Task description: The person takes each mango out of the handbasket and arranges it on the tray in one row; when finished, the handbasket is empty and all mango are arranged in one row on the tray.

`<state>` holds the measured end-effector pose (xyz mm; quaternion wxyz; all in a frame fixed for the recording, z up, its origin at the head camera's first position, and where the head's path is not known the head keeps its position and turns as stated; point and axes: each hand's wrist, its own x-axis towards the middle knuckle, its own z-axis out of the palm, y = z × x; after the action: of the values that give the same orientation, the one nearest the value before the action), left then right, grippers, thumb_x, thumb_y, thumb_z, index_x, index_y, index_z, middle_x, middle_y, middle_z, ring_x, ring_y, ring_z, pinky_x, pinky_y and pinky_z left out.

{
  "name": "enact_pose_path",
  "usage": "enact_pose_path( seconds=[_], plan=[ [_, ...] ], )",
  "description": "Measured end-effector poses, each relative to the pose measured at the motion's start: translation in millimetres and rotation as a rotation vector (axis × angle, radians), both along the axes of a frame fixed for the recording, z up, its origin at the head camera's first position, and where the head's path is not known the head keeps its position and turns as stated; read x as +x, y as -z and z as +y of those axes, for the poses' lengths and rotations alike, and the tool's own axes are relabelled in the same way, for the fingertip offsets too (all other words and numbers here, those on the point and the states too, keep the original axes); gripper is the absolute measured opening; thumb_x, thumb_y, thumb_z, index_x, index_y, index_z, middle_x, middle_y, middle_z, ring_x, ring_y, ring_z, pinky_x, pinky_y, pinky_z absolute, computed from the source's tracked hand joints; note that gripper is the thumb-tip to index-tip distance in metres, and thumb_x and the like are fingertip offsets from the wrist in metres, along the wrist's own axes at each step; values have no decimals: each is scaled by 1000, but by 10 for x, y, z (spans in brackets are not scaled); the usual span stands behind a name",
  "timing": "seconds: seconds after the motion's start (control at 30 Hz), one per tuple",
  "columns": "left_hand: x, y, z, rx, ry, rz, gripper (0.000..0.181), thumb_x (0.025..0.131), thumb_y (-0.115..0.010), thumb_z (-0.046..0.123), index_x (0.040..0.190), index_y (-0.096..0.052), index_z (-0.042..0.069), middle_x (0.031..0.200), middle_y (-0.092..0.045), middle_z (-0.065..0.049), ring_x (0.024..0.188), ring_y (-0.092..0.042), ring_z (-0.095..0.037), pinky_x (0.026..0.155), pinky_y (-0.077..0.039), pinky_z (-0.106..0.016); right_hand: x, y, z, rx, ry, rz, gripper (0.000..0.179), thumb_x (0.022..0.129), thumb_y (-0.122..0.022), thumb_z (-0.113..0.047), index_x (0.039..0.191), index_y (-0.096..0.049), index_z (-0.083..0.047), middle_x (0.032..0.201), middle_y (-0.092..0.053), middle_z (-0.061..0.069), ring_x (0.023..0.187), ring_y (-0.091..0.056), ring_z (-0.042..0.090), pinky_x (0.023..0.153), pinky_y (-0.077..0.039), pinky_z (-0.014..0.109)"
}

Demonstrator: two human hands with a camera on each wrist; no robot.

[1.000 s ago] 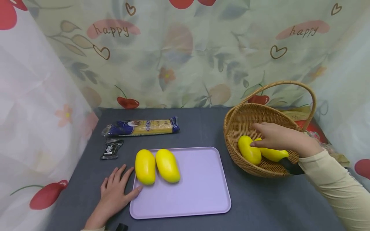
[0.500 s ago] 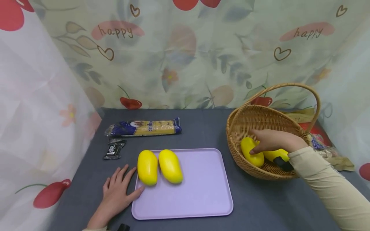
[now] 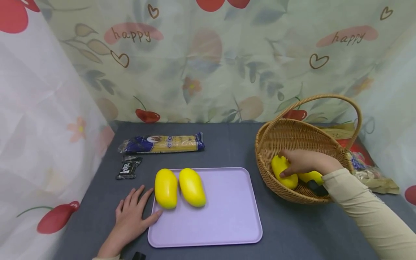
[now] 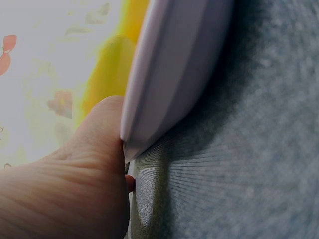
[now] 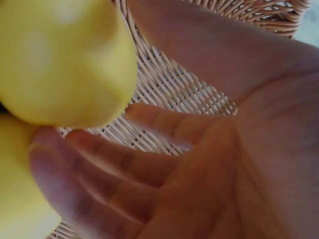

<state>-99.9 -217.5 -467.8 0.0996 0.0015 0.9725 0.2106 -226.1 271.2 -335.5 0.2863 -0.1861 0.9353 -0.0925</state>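
In the basket (image 3: 302, 139), a mango (image 3: 288, 182) is pinched by the right hand (image 3: 307, 161), firmness unclear; the tray (image 3: 227, 207) is touched by the outspread left hand (image 3: 132, 211). Apparently pick-up is in hand; a sure grip, then lifting, seems called for.

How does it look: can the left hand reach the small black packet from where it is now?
Probably yes: the small black packet lies just past the left hand, and nothing seems to stand between them.

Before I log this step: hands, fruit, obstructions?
Left hand spread, thumb over edge of tray. Right hand on yellow fruit in basket, grip unclear. Another fruit lies close beside it.
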Motion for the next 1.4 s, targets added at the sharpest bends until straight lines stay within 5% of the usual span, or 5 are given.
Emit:
enact_pose_path(
  seconds=[0.43, 0.97, 1.27, 1.4],
  plan=[
    [-6, 18, -2, -9, -1, -2, 93, 79, -58, 71, 147, -37, 11, 154, -20, -23, 140, -8, -47, 102, -4, -72, 9, 96, -7, 18, 25, -7, 92, 76, -79, -38, 140, -31, 8, 118, -56, 23, 100, -53, 31, 85, -45, 47],
    [-1, 28, -19, -3, 6, 26, 92, 79, -57, 71, 147, -38, 11, 153, -21, -24, 140, -9, -46, 102, -5, -72, 24, 89, -21, 25, 16, -38, 91, 76, -80, -32, 143, -28, 0, 107, -56, 15, 92, -52, 27, 82, -45, 45],
    [-3, 2, -6, 2, 3, 19, 92, 79, -59, 69, 146, -38, 11, 153, -21, -24, 140, -9, -47, 101, -4, -72, 56, 17, -7, -18, -17, -49, 89, 75, -80, -25, 145, -28, -6, 111, -53, 14, 94, -49, 26, 82, -43, 43],
    [-4, 0, -6, 1, 1, 9, 93, 79, -59, 70, 146, -38, 11, 153, -21, -24, 140, -9, -47, 102, -4, -72, 101, -56, -10, -34, -42, -14, 90, 75, -80, -27, 145, -29, -4, 128, -49, 23, 106, -49, 31, 88, -42, 48]
  ],
)
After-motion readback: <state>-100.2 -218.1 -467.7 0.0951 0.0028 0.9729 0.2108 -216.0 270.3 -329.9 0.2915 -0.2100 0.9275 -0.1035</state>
